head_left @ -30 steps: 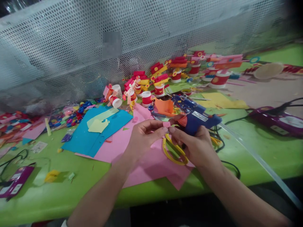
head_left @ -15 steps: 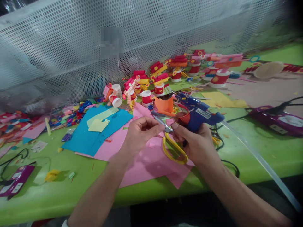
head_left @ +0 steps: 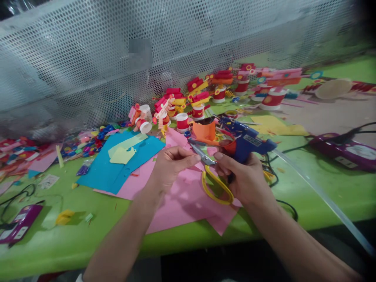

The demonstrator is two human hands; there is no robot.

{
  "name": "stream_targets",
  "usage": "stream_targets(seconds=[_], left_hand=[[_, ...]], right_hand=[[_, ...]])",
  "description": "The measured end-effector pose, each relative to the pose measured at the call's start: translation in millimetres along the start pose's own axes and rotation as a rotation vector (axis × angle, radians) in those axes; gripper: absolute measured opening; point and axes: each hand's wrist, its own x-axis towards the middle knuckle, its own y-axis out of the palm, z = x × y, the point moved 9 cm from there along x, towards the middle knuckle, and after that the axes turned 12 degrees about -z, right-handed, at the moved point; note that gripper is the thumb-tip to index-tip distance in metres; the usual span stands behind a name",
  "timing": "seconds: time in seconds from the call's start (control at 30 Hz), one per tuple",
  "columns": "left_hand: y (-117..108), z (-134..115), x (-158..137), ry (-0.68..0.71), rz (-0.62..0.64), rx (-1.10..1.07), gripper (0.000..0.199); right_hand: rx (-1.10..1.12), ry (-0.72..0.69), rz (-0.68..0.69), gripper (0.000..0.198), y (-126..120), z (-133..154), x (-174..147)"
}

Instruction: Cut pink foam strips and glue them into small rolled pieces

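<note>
My left hand hovers over the pink sheets, thumb and forefinger pinched; what lies between them, if anything, I cannot make out. Across from it, my right hand pinches a small pink piece between thumb and fingers. Yellow-handled scissors lie between the hands, blades pointing away, partly behind the right fingers. A blue glue gun is just beyond the right hand, a long clear glue stick sticking out of its back. The hand hides the gun's handle, so I cannot tell whether it touches it.
Pink sheets and blue sheets cover part of the green table. Red paper-wrapped cups with colored rolls stand behind, before a perforated metal panel. Purple power strips with black cords lie at both sides.
My left fingertips have drawn slightly left, away from the scissors and the right hand. The pink piece has turned a little in my right fingers.
</note>
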Motion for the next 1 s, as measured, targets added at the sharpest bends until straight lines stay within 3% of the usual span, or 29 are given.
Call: stream_targets(seconds=[0.2, 0.4, 0.73, 1.0], left_hand=[[2, 5, -2, -0.122, 0.013, -0.134, 0.027], [-5, 3, 6, -0.010, -0.003, -0.024, 0.024], [5, 7, 0, -0.130, 0.146, -0.057, 0.026], [-13, 8, 11, -0.079, 0.038, 0.027, 0.028]], right_hand=[[0.009, 0.007, 0.015, 0.021, 0, -1, 1], [0.053, 0.001, -0.004, 0.025, -1, 2, 1], [0.023, -0.042, -0.011, 0.015, -2, 7, 2], [0.018, -0.040, -0.026, 0.018, -3, 9, 1]])
